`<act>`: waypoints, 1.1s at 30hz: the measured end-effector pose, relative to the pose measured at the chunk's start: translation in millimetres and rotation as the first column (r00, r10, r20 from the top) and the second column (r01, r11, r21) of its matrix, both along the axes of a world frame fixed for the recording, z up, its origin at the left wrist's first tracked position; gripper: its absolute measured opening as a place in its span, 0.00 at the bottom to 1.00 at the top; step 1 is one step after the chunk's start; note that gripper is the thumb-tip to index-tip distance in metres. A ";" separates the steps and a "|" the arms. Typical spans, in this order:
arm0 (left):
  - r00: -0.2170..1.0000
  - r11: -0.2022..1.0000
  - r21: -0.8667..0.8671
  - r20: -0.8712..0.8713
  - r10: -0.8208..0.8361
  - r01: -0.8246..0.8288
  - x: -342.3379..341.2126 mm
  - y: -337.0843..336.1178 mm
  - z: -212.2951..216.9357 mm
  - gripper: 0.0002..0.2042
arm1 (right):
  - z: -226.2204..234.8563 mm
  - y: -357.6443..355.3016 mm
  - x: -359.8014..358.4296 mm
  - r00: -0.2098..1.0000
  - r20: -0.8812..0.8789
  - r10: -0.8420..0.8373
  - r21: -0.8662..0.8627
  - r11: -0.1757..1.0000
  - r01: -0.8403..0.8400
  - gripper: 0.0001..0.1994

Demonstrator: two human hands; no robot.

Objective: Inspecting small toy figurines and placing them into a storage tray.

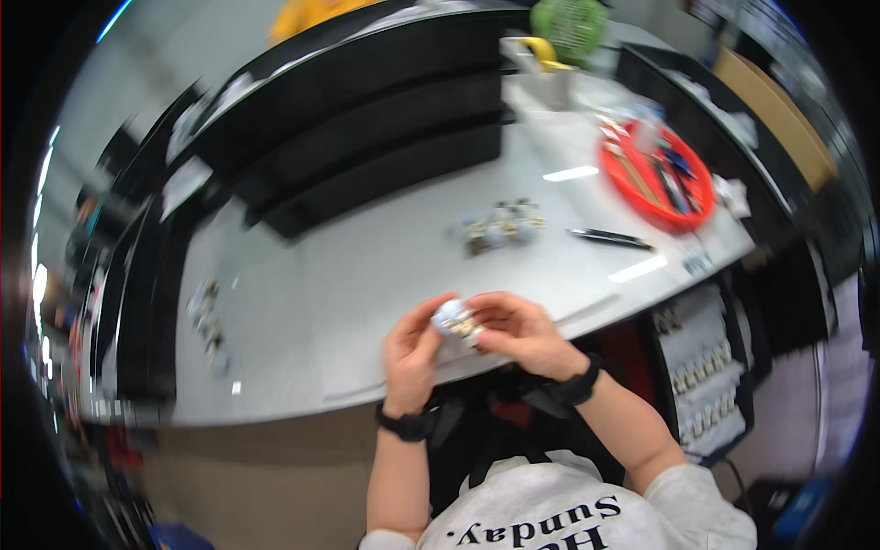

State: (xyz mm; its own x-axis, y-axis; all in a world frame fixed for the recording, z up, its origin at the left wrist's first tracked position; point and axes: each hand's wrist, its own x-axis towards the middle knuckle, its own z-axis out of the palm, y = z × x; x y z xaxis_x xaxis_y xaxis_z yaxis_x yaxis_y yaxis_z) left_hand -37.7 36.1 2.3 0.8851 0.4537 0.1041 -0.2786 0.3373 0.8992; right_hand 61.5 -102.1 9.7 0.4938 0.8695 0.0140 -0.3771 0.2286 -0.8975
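Between my two hands, over the table's near edge, is a small pale-blue and white part with gold-coloured bits [456, 320]. My left hand [412, 353] pinches its left side with thumb and fingers. On its right side, the fingers and thumb of my right hand [521, 335] are closed on it. Blur hides the part's finer shape. Farther off on the white table [339, 275] lies a cluster of similar small parts [502, 226]. A black pen [611, 239] rests to the right of that cluster.
A red round tray [680, 223] of tools stands at the right. More small parts [211, 325] lie at the far left. Stacked black trays [385, 137] rise along the back. A green fan [568, 29] is behind, and a rack of similar parts [704, 371] sits below right.
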 end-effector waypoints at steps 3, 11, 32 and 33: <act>0.995 0.995 0.046 -0.049 0.091 -0.089 -4.9 -0.3 1.8 0.12 | 7.1 -10.7 1.2 1.000 0.006 -0.005 0.124 0.992 0.004 0.19; 0.981 0.952 0.280 -0.115 0.159 -0.121 -3.1 -2.6 3.2 0.10 | 8.3 -182.6 60.9 0.717 0.093 -0.691 0.260 0.712 0.652 0.18; 0.973 0.940 0.289 -0.087 0.213 -0.180 2.1 -10.1 2.4 0.10 | -208.0 -366.2 206.6 0.506 0.852 -0.134 -0.521 -0.132 0.843 0.12; 0.971 0.940 0.286 -0.096 0.219 -0.184 2.4 -11.0 3.1 0.10 | -208.9 -366.3 205.0 0.502 0.854 -0.135 -0.517 -0.124 0.847 0.12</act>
